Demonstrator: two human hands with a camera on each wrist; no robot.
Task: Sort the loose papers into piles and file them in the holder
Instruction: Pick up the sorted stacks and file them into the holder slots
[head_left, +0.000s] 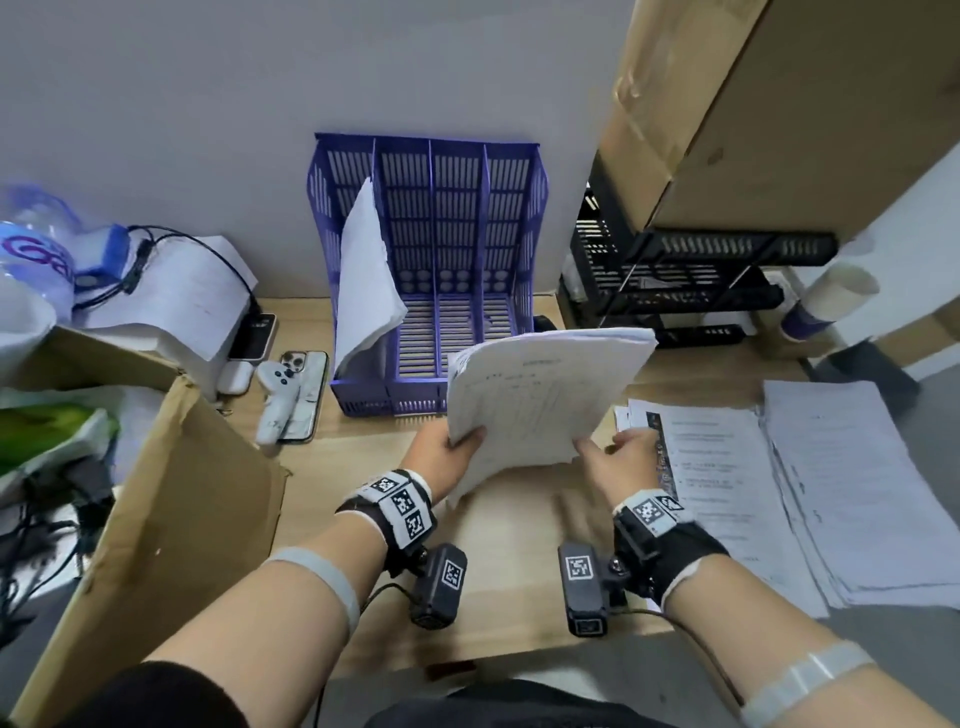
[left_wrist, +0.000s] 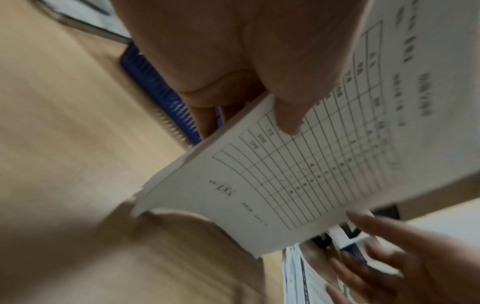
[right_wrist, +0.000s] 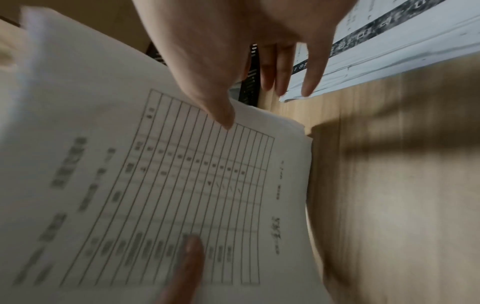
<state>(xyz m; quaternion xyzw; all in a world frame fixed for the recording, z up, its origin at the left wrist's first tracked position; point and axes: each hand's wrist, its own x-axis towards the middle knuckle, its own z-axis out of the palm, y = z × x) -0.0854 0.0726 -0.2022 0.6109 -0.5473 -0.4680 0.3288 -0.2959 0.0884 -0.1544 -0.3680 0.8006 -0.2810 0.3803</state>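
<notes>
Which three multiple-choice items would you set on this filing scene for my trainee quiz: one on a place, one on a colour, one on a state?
1. Where are the papers already filed in the holder?
A. leftmost slot
B. middle slot
C. rightmost slot

2. What colour is the holder?
A. black
B. blue
C. white

3. How does the left hand hold the stack of papers?
A. flat on top
B. thumb over its edge, fingers beneath
C. not touching

Key: 1 A, the filed sheets lean in the leftmost slot. 2 B, its slotted walls are blue. 3 B, the left wrist view shows the thumb on the printed table, pinching the stack.
</notes>
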